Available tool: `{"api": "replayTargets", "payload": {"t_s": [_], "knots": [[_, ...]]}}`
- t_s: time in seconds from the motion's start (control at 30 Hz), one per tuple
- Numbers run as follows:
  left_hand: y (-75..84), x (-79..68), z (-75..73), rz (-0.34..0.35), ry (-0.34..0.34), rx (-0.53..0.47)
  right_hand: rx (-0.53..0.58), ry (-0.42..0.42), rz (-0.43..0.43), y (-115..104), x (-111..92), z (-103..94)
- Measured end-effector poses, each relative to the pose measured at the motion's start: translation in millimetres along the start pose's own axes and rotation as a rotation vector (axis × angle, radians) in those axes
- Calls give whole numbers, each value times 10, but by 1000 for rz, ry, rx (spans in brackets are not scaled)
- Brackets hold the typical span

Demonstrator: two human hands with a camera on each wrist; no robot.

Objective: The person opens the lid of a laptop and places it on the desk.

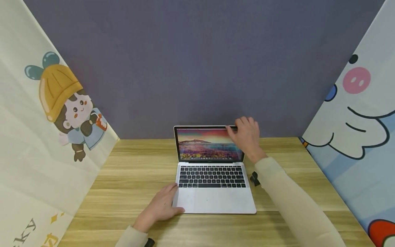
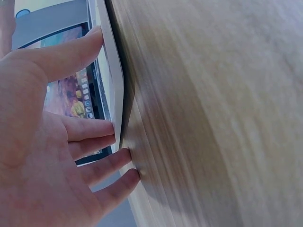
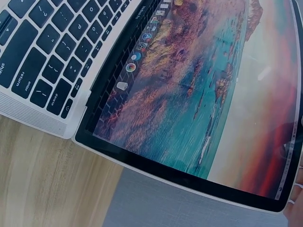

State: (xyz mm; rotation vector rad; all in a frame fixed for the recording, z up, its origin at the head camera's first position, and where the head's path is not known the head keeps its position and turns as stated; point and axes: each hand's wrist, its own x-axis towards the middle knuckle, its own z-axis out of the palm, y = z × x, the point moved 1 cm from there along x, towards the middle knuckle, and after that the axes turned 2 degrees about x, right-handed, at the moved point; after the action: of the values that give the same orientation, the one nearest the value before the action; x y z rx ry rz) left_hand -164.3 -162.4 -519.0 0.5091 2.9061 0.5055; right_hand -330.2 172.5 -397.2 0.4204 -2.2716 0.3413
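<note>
A silver laptop (image 1: pixel 217 200) sits unfolded on the wooden table. Its lit screen (image 1: pixel 206 147) displays a colourful coastal picture. At the front left corner, my left hand (image 1: pixel 163 203) touches the base with its thumb on the front edge and its fingers along the left side. Those fingers look fairly straight in the left wrist view, with some fingertips (image 2: pixel 132 177) on the tabletop. My right hand (image 1: pixel 247 136) grips the screen's top edge near the right corner, thumb in front and fingers over the back. Only parts of those fingers (image 3: pixel 296 203) show in the right wrist view.
The wooden tabletop (image 1: pixel 129 171) extends around the laptop. A dark grey panel (image 1: pixel 203 61) rises close behind the screen. Cartoon-printed sheets flank the table on the left (image 1: pixel 18 137) and right (image 1: pixel 370 144). Black straps (image 1: pixel 254 179) show by the sleeves.
</note>
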Motion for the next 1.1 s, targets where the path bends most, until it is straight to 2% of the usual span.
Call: {"api": "replayTargets", "payload": {"t_s": [0.37, 0.77, 1.1], "knots": [[8, -9, -13, 5, 4, -6, 14, -60, 48, 15, 49, 37], [26, -13, -23, 8, 7, -14, 13, -42, 42, 54, 105, 117], [4, -1, -9, -8, -10, -4, 22, -57, 61, 90, 132, 181]]}}
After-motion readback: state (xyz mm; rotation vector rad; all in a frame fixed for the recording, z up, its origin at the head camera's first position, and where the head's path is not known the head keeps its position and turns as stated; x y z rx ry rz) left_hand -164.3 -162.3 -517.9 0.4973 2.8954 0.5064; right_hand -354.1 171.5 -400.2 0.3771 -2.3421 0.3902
